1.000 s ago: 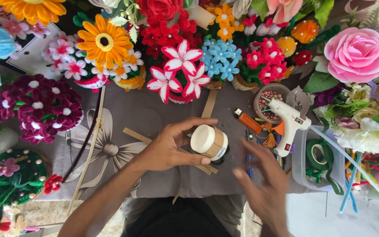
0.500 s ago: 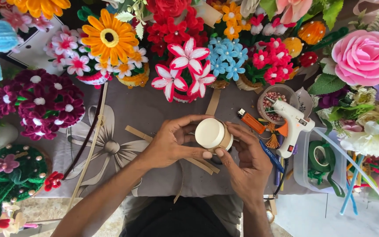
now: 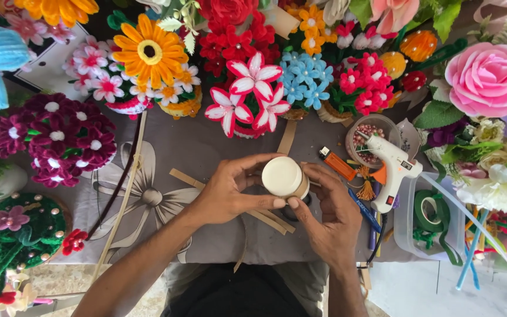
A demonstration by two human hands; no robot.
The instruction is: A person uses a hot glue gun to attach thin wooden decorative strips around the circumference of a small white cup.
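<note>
Both of my hands hold a small round cream-coloured cup above the grey cloth in the middle of the view, its flat cream face turned up at me. My left hand wraps it from the left, thumb and fingers on its side. My right hand closes on it from the right and below. Thin tan paper strips lie on the cloth under my hands, partly hidden by them.
Handmade flower pots ring the cloth: orange daisy, red-and-white flowers, blue flowers, purple flowers, pink rose. At right lie a white glue gun, an orange lighter, a bead bowl, and a clear box with green tape.
My right hand came up from the lower right and closed on the cup, which my left hand alone held a second ago. The cup shifted slightly right.
</note>
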